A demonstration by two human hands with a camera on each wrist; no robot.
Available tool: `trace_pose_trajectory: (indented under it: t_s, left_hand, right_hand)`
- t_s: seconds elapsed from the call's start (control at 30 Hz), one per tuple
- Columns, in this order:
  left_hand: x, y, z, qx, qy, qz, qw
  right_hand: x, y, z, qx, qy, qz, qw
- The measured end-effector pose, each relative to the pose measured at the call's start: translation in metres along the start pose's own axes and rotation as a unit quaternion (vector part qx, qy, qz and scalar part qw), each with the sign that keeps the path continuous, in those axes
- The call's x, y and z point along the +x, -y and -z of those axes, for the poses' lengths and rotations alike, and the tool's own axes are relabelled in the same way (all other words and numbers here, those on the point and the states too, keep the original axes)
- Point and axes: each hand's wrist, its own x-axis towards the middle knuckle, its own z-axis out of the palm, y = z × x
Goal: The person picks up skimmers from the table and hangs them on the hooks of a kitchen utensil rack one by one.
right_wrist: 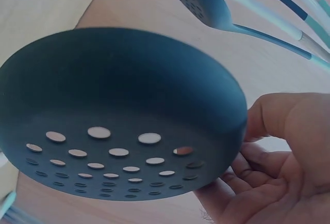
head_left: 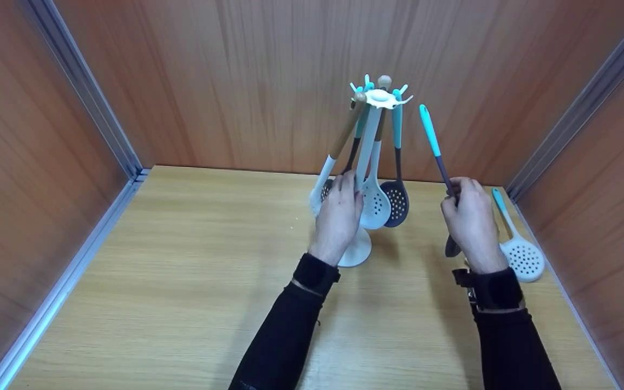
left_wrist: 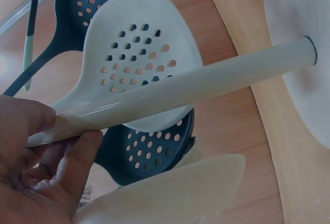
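The right hand [head_left: 472, 219] has its fingers curled round the dark shaft of a perforated skimmer [right_wrist: 118, 90], whose turquoise handle points up above the hand, its bowl below. The left hand [head_left: 339, 211] pinches the post of a white stand [head_left: 369, 149] between thumb and fingers, the round base lying beneath that hand. Just right of it hang a white slotted spoon [head_left: 375, 208] and a dark slotted spoon [head_left: 397, 205] (also turquoise-handled). Beside the right hand, outward, lies a white skimmer [head_left: 524, 260].
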Motion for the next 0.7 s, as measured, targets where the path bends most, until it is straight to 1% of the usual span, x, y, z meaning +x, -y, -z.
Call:
trace_pose_trajectory:
  t_s: [0.17, 0.43, 0.7]
  left_hand:
    - [0.0, 0.0, 0.0, -0.002, -0.003, -0.001, 1.0]
    - [-0.002, 0.001, -0.001, 0.016, -0.019, -0.024, 0.9994]
    - [-0.002, 0.001, -0.001, 0.01, -0.015, -0.02, 0.9997]
  right_hand:
    - [-0.002, 0.005, 0.003, 0.007, 0.0, 0.004, 1.0]
    - [-0.004, 0.011, 0.01, 0.015, -0.004, 0.01, 0.9998]
    - [-0.006, 0.02, 0.015, 0.013, -0.011, 0.006, 0.9998]
